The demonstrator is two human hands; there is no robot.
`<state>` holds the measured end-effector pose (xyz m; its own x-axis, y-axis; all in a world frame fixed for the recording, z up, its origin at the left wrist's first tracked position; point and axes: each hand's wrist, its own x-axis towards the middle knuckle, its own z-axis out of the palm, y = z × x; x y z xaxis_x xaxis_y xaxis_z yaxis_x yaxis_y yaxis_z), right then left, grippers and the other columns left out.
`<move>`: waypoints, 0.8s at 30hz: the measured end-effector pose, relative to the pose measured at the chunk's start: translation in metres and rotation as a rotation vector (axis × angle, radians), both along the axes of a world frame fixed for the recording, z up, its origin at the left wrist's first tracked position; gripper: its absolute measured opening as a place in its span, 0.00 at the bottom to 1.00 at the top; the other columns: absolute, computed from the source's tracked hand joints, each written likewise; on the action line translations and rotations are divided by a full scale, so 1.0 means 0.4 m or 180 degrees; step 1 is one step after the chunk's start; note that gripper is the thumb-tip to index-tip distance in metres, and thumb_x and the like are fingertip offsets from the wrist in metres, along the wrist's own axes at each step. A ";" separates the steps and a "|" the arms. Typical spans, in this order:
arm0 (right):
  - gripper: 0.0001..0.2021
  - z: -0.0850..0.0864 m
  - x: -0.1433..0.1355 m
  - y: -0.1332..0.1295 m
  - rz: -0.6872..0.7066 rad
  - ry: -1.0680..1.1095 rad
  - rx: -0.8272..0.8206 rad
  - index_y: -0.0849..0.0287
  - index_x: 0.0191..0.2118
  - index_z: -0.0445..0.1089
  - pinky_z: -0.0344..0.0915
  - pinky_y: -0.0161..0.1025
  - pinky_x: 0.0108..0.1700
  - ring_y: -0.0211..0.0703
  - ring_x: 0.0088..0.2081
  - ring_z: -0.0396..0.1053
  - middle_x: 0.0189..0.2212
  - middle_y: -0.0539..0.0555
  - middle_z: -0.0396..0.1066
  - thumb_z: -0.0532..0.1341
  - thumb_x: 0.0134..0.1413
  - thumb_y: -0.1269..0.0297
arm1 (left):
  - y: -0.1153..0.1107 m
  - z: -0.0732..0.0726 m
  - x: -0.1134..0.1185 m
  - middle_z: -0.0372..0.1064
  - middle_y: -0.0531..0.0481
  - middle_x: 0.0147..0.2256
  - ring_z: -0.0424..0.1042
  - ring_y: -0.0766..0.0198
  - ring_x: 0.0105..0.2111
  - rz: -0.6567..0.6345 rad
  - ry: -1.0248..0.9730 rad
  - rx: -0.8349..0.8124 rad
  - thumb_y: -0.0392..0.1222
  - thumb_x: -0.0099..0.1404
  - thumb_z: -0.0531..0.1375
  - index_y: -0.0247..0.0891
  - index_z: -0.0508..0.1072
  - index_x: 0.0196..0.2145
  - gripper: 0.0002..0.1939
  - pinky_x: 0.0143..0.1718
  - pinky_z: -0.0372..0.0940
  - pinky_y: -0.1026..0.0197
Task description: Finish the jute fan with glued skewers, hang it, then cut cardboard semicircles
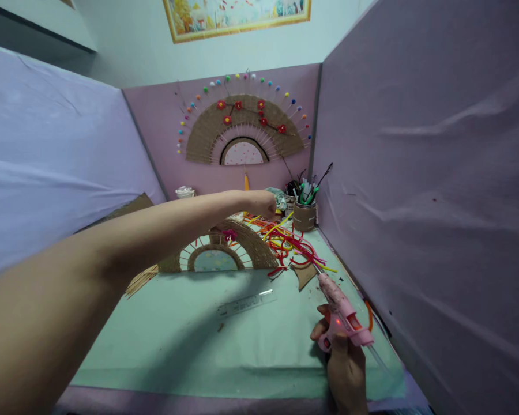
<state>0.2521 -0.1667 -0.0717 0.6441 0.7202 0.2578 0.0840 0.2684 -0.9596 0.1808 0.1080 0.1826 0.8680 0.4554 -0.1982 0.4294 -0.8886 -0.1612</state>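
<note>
My right hand (345, 357) is wrapped around the handle of a pink hot glue gun (339, 308). Its small red light glows, and a clear glue stick (378, 358) pokes out of the back. My left arm stretches across the table, and my left hand (264, 203) is closed above the far side of a tangle of red, orange and yellow pipe cleaners (292, 239). Whatever its fingers hold is hidden. Beneath that forearm lies a woven twine fan (257, 245) with a pale green half-circle centre and a magenta flower (229, 234).
A second fan (199, 135) with red flowers hangs on the back panel, ringed by colourful ball-headed pins. A twine-wrapped jar (304, 217) of tools stands at back right. A clear ruler (246, 304), cardboard scrap (303, 276) and thin sticks (142, 280) lie on the table. Panels enclose three sides.
</note>
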 end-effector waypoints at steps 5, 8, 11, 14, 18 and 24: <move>0.25 0.004 -0.001 0.003 -0.0013 0.0000 0.0046 0.58 0.40 0.69 0.59 0.38 0.28 0.39 0.23 0.60 0.23 0.51 0.69 0.51 0.59 0.39 | 0.014 0.001 -0.008 0.76 0.53 0.27 0.67 0.69 0.26 -0.0086 -0.0124 -0.0164 0.37 0.56 0.63 0.36 0.81 0.33 0.08 0.27 0.53 0.68; 0.26 0.007 -0.001 0.004 -0.0035 -0.0002 0.0001 0.58 0.41 0.68 0.59 0.38 0.27 0.39 0.23 0.60 0.22 0.50 0.68 0.50 0.59 0.38 | 0.024 -0.010 -0.011 0.77 0.54 0.29 0.69 0.69 0.29 -0.0134 -0.0135 -0.0353 0.32 0.52 0.64 0.38 0.81 0.32 0.09 0.29 0.55 0.69; 0.27 0.008 0.001 0.004 -0.0049 -0.0069 0.0001 0.58 0.38 0.69 0.59 0.39 0.28 0.39 0.23 0.61 0.24 0.51 0.70 0.49 0.59 0.38 | 0.032 -0.026 -0.015 0.78 0.54 0.29 0.70 0.68 0.30 -0.0270 -0.0173 -0.0393 0.30 0.51 0.63 0.40 0.81 0.33 0.11 0.30 0.55 0.69; 0.26 0.009 0.002 0.005 -0.0092 -0.0053 -0.0002 0.58 0.38 0.69 0.58 0.38 0.27 0.39 0.22 0.60 0.22 0.51 0.69 0.50 0.58 0.38 | 0.038 -0.041 -0.018 0.77 0.55 0.28 0.70 0.68 0.29 -0.0380 -0.0239 -0.0366 0.32 0.51 0.63 0.40 0.81 0.31 0.10 0.31 0.56 0.69; 0.26 0.011 -0.001 0.006 -0.0064 0.0004 0.0015 0.59 0.41 0.69 0.58 0.38 0.26 0.39 0.21 0.59 0.21 0.50 0.68 0.51 0.58 0.38 | 0.049 -0.050 -0.021 0.75 0.56 0.24 0.68 0.68 0.27 -0.0424 -0.0414 -0.0377 0.36 0.52 0.65 0.40 0.81 0.28 0.05 0.31 0.56 0.68; 0.27 0.009 -0.002 0.003 -0.0093 -0.0026 0.0041 0.58 0.34 0.69 0.58 0.38 0.26 0.39 0.22 0.60 0.23 0.51 0.69 0.51 0.57 0.37 | 0.058 -0.052 -0.022 0.76 0.53 0.26 0.69 0.68 0.27 -0.0410 -0.0332 -0.0410 0.32 0.52 0.63 0.38 0.80 0.28 0.06 0.30 0.57 0.68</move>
